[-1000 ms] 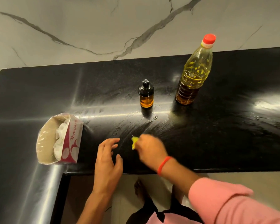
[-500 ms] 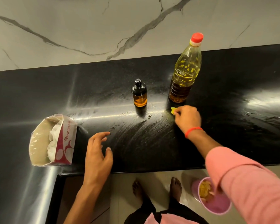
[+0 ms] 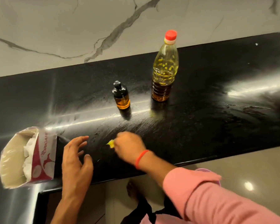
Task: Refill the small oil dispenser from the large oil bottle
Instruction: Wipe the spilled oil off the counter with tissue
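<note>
The small oil dispenser (image 3: 121,95), amber glass with a black cap, stands capped on the black counter (image 3: 208,126). To its right stands the large oil bottle (image 3: 164,68) with a red cap, holding dark oil in its lower part. My right hand (image 3: 129,147) grips a small yellow wad (image 3: 111,143) and presses it on the counter near the front edge, well in front of the dispenser. My left hand (image 3: 76,159) rests on the counter to its left with fingers spread and holds nothing.
An open red-and-white tissue box (image 3: 27,156) lies at the counter's left front corner. Smeared streaks mark the counter between the hands and the bottles. A marble wall (image 3: 71,29) rises behind. The floor and my feet lie below the front edge.
My right hand has swept the yellow wad from beside the large bottle's base back toward the front edge. My left hand has stayed in place.
</note>
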Demonstrator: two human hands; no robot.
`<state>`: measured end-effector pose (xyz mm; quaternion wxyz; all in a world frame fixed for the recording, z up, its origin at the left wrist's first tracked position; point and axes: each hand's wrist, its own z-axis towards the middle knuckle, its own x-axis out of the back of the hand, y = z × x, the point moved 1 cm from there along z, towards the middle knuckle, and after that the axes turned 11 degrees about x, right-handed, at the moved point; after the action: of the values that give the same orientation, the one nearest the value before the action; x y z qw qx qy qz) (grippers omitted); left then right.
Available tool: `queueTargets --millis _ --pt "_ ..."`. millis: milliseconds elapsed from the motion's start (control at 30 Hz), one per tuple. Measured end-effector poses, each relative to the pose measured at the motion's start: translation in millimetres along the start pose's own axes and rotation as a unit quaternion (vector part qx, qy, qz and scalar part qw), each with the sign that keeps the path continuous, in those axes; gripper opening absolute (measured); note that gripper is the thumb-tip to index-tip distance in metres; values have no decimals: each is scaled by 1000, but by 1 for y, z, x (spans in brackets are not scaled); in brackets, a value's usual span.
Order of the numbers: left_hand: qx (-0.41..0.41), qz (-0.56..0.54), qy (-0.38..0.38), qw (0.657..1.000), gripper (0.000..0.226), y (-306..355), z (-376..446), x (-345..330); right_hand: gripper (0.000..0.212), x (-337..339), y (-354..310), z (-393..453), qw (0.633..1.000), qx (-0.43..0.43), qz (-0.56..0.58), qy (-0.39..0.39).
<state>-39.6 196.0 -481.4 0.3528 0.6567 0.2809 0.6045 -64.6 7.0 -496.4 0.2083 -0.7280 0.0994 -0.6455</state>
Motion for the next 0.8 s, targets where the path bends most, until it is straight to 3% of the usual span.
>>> queueTargets --millis 100,233,300,367,433,500,633,733,800 --pt "1 -1 -7 1000 66 -1 1 -4 28 38 98 -49 980 -174 -23 94" --pt "2 0 -21 1000 66 -1 -2 -8 20 91 216 -157 883 -417 -49 209" --pt "-4 -2 -22 1000 70 -2 -3 -7 15 106 241 -191 832 -501 -40 236" --pt "-2 -8 -25 1000 77 -3 -3 -6 16 108 241 -189 804 -539 -24 248" --pt "5 -12 -26 1000 84 -3 -3 -7 19 98 218 -156 821 -511 -2 256" --pt "4 -16 -29 999 86 1 -3 -11 22 77 172 -108 868 -444 11 221" --pt "-14 -29 -37 999 88 13 -2 -23 12 28 43 -37 978 -180 12 101" --pt "-20 -33 -46 998 89 16 3 -29 6 7 0 -52 1000 -14 12 13" --pt "-14 -29 -52 998 88 15 5 -32 10 7 21 -75 999 -9 -15 37"
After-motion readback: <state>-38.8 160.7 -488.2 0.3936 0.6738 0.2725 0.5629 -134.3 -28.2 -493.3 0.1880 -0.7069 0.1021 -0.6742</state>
